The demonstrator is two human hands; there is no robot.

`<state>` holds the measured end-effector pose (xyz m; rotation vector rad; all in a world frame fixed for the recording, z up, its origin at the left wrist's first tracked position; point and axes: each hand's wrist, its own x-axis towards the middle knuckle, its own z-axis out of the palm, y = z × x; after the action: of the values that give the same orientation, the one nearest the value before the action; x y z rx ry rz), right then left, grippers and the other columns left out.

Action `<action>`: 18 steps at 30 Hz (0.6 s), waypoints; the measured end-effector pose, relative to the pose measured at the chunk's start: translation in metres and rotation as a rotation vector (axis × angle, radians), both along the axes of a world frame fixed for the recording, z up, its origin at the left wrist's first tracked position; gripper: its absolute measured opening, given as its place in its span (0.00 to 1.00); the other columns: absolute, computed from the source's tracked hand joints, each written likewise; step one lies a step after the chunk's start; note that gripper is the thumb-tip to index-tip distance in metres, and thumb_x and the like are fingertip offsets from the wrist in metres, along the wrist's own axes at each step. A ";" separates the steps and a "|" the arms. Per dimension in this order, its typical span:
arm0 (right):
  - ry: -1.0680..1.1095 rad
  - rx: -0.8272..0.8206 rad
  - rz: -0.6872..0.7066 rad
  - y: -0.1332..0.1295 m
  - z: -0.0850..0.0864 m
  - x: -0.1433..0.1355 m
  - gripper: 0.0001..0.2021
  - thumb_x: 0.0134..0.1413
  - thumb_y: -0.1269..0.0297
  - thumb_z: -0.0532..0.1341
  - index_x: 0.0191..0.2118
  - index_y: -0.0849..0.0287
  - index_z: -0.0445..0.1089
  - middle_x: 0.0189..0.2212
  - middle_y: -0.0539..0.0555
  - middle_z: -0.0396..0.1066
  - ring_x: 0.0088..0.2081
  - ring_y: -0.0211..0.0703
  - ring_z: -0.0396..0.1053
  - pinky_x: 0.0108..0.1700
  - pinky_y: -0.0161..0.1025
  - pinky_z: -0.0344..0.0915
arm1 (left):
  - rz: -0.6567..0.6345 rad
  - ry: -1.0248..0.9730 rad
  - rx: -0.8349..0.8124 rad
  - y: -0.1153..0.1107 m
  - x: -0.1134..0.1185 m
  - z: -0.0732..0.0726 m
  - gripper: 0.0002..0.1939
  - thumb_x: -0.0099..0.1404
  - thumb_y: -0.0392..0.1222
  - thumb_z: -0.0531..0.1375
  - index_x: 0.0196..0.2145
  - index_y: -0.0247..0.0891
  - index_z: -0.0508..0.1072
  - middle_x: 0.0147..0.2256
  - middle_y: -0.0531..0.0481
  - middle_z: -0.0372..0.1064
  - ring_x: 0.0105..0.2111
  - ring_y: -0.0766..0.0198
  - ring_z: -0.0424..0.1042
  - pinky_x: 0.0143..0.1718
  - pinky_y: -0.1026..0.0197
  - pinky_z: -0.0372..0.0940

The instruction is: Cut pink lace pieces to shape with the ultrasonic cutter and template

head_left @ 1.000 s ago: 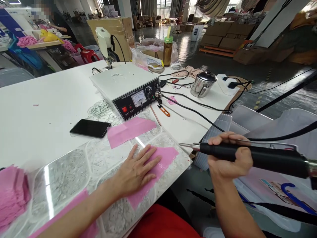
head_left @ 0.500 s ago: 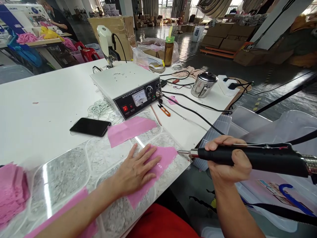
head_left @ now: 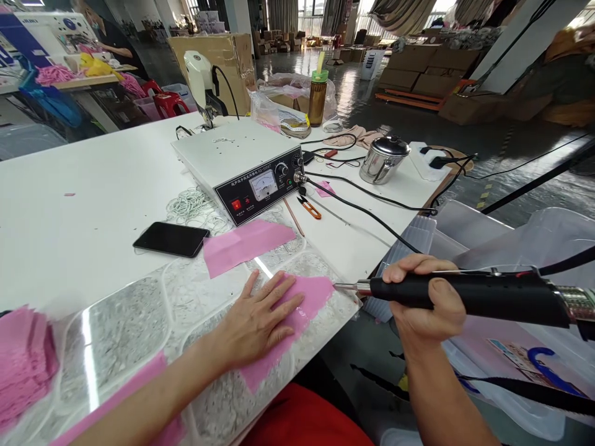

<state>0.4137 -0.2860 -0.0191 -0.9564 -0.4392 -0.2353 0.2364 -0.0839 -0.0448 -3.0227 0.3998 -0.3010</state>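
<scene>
My left hand [head_left: 255, 322] lies flat with fingers spread on a pink cloth piece [head_left: 309, 297], which rests on a clear patterned mat [head_left: 121, 322]. My right hand [head_left: 427, 297] is wrapped round a black handheld tool [head_left: 502, 300]. The tool's thin metal tip touches or nearly touches the cloth's right corner. Beyond my left hand lies a second pink strip [head_left: 251, 244]. Another pink piece [head_left: 134, 387] is partly under my left forearm, and a pink stack [head_left: 28, 365] sits at the far left.
A control box [head_left: 260, 186] stands behind the cloth, its black cable running to the right. Around it are a phone [head_left: 171, 239], orange snips [head_left: 309, 207], a metal cup [head_left: 383, 162] and a bottle [head_left: 317, 99]. Plastic bins [head_left: 534, 248] stand right of the table.
The view has shifted very slightly. My right hand and the tool's rear have moved a little to the left; my left hand has stayed on the cloth.
</scene>
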 end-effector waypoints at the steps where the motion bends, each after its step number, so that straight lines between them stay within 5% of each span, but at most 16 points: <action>1: -0.007 -0.006 0.004 0.000 0.000 0.000 0.05 0.40 0.65 0.58 0.24 0.60 0.68 0.23 0.50 0.68 0.19 0.36 0.65 0.19 0.37 0.64 | 0.001 0.002 -0.002 0.000 0.000 0.000 0.26 0.74 0.55 0.45 0.64 0.43 0.59 0.64 0.46 0.56 0.64 0.50 0.54 0.66 0.39 0.33; 12: 0.078 0.013 -0.029 -0.006 0.012 0.000 0.07 0.31 0.65 0.56 0.22 0.60 0.69 0.20 0.50 0.65 0.16 0.37 0.62 0.16 0.37 0.58 | 0.043 0.147 -0.105 -0.002 -0.001 0.008 0.27 0.74 0.57 0.44 0.65 0.46 0.57 0.66 0.43 0.51 0.66 0.50 0.50 0.65 0.36 0.37; 18: 0.145 -0.032 0.005 -0.017 0.019 -0.022 0.10 0.27 0.64 0.53 0.21 0.57 0.69 0.20 0.49 0.61 0.19 0.37 0.58 0.17 0.37 0.50 | 0.165 0.272 -0.220 -0.001 -0.027 0.022 0.27 0.74 0.55 0.45 0.64 0.42 0.58 0.68 0.41 0.44 0.68 0.48 0.42 0.65 0.35 0.39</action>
<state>0.3919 -0.3034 -0.0005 -0.9969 -0.3131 -0.1531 0.2094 -0.0849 -0.0229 -3.2959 0.1381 0.0864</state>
